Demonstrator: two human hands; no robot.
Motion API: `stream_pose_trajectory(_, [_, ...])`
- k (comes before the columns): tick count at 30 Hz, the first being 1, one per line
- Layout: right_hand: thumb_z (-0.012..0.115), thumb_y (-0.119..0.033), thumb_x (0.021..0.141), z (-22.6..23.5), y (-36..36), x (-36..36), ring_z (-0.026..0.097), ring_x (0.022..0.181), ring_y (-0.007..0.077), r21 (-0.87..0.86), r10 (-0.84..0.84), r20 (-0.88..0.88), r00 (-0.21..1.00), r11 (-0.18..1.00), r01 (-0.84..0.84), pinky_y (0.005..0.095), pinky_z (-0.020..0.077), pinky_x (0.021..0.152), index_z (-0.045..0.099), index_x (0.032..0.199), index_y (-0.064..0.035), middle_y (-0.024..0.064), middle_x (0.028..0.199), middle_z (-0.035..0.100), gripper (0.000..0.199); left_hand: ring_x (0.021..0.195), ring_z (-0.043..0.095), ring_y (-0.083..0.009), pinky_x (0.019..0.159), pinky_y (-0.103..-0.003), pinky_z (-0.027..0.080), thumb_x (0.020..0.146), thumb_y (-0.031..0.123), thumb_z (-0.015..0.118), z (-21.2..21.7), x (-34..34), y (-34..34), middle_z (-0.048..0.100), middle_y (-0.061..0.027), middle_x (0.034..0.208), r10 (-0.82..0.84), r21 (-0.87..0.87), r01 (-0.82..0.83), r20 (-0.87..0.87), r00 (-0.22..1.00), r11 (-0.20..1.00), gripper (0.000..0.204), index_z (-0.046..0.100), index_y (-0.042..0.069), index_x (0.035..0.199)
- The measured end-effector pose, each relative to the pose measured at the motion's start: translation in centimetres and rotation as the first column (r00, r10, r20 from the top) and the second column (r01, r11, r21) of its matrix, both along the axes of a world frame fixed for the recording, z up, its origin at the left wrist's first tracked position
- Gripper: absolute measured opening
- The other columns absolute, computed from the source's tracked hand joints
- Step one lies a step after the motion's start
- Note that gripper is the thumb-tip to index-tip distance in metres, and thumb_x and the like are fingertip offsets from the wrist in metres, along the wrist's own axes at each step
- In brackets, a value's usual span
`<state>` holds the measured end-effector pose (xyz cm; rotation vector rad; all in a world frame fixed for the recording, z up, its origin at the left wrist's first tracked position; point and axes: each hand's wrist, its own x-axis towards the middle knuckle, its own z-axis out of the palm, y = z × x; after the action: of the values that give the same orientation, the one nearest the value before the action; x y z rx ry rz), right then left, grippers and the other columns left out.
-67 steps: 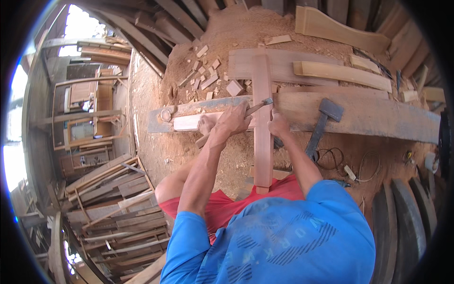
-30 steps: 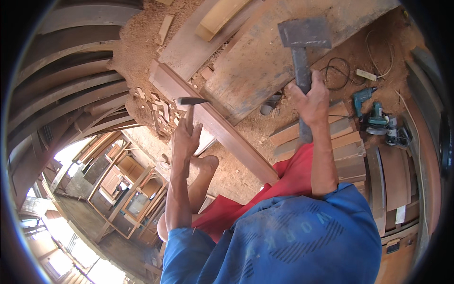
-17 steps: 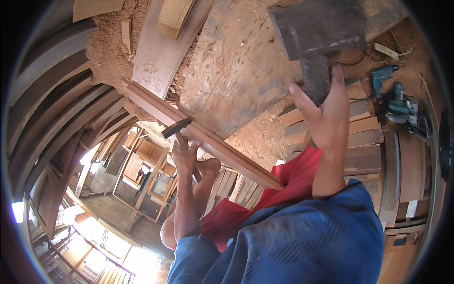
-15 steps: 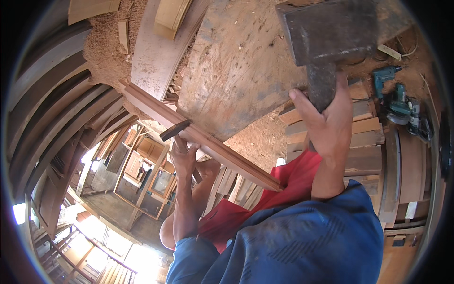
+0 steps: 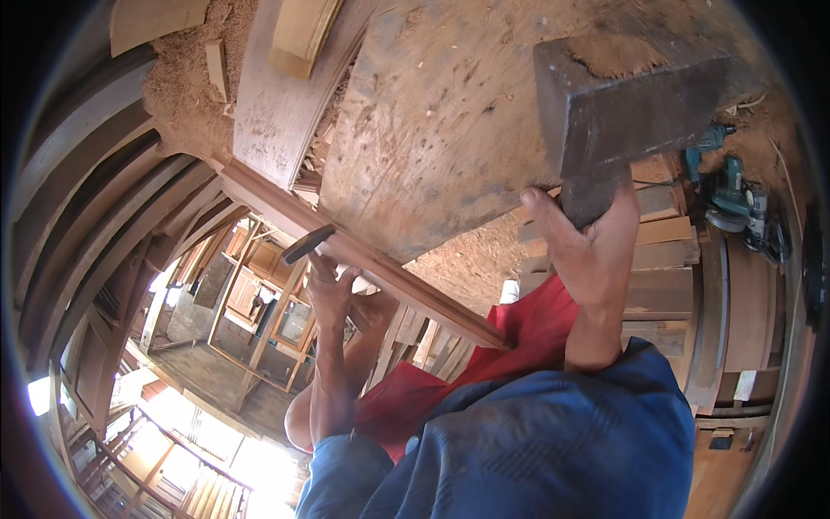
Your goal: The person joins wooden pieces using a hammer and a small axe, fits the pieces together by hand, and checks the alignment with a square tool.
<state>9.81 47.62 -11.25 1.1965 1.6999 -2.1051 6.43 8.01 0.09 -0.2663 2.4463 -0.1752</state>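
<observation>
A big dark mallet (image 5: 640, 112) with a block-shaped head is raised at the upper right; its top face looks worn and light. My right hand (image 5: 592, 246) grips its short handle, thumb sticking out to the left. My left hand (image 5: 330, 290) is closed around a hammer (image 5: 307, 245), whose dark narrow head reaches the edge of a long grooved wooden strip (image 5: 389, 281). This strip slants from upper left to lower right, one end against my red shorts (image 5: 540, 320). Whether my left fingers also touch the strip is unclear.
A worn wooden work board (image 5: 432, 130) lies under the strip's far side. Sawdust (image 5: 186, 104) and curved planks (image 5: 82, 199) fill the left. Green power tools (image 5: 731, 195) lie at the right beside stacked boards (image 5: 661, 290). Wooden frames (image 5: 259, 303) stand at the lower left.
The mallet head has tipped and shifted a little down and right, showing its worn top face. My left hand and the hammer keep nearly the same place against the strip.
</observation>
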Motion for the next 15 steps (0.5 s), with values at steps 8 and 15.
stream_pose_trajectory(8, [0.081, -0.015, 0.081, 2.2, 0.8, -0.8, 0.067, 0.078, 0.0234, 0.040, 0.065, 0.079, 0.995, 0.997, -0.068, 0.0379, 0.0531, 0.073, 0.063, 0.107, 0.0044, 0.0157, 0.087, 0.069, 0.037, 0.077, 0.068, -0.0487, 0.068, -0.056, 0.051, 0.098, 0.033, 0.063, 6.7, -4.9, 8.0, 0.067, -0.0299, 0.079, -0.142, -0.102, 0.188, 0.344, 0.928, 0.977, 0.040, 0.048, -0.001, 0.112])
stream_pose_trajectory(15, [0.081, -0.022, 0.081, 1.0, 1.4, -0.1, 0.062, 0.068, 0.0238, 0.144, 0.212, 0.011, 0.977, 0.967, -0.212, 0.0403, 0.0510, 0.068, 0.065, 0.089, 0.0038, 0.0143, 0.073, 0.065, 0.031, 0.074, 0.065, -0.0484, 0.070, -0.059, 0.052, 0.099, 0.023, 0.055, 6.5, -3.4, 8.7, 0.065, -0.0272, 0.076, -0.438, 0.110, 0.436, 0.433, 0.787, 0.893, 0.027, 0.051, 0.000, 0.113])
